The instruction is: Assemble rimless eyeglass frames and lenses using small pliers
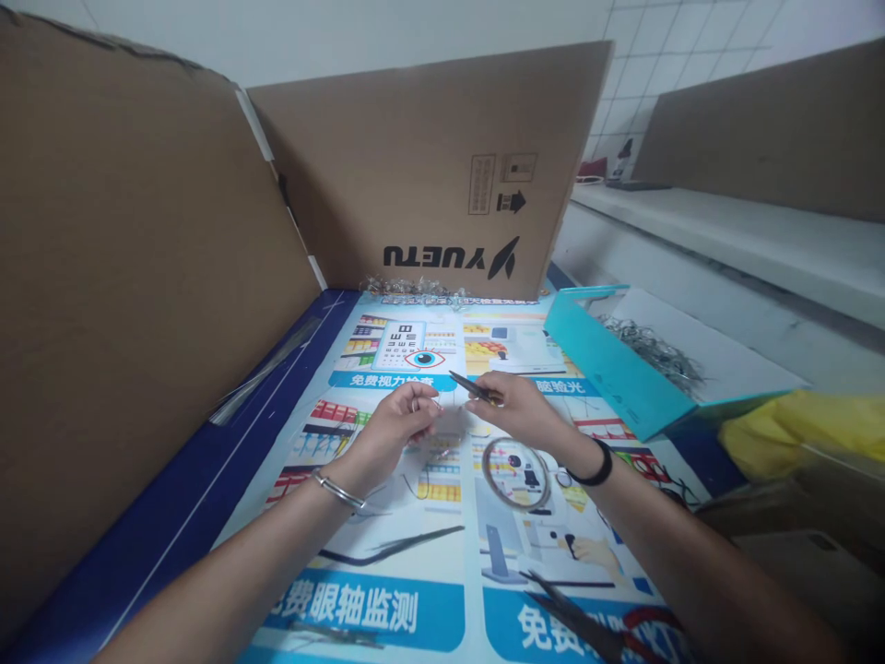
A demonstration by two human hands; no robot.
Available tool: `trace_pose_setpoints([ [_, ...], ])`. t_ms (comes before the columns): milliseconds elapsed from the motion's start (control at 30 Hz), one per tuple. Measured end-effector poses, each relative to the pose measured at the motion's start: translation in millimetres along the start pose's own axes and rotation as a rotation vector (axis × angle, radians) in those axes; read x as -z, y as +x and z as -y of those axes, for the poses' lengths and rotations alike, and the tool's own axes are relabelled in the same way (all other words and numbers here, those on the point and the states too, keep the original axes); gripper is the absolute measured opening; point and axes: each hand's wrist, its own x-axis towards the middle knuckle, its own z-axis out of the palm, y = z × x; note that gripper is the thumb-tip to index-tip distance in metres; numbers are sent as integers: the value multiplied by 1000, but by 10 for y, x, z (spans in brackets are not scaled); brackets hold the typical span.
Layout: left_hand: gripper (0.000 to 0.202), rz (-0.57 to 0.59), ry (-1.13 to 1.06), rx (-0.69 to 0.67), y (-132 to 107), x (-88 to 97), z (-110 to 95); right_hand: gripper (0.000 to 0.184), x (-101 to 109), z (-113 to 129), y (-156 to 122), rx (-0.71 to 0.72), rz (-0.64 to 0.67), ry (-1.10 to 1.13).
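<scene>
My left hand is closed, its thumb and fingertips pinching a thin piece of wire. Just to the right, my right hand is wrapped round a dark pointed hand tool; its tip points up and left, and its handles are hidden in the palm. The two hands are close together but apart, above the printed sheet. Below the right hand lies a coil of wire. Bundles of thin straight wires rest below the left hand.
Red-handled scissors or snips lie at the front right. A teal box holds a tangle of wire pieces. Cardboard panels stand behind and left, with a clear glittering heap at their foot. Yellow material sits at right.
</scene>
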Motion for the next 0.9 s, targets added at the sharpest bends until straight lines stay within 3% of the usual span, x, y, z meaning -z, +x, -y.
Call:
trace_pose_setpoints([
  [200, 26, 95, -22, -11, 21, 72, -37, 17, 171, -68, 8, 12, 158, -45],
  [433, 25, 115, -19, 9, 39, 96, 0, 18, 158, -33, -14, -1, 308, -89],
  [633, 22, -21, 50, -23, 76, 75, 21, 17, 132, 41, -18, -42, 285, -216],
  [900, 17, 2, 85, -57, 103, 130, 107, 18, 120, 43, -17, -58, 273, -168],
])
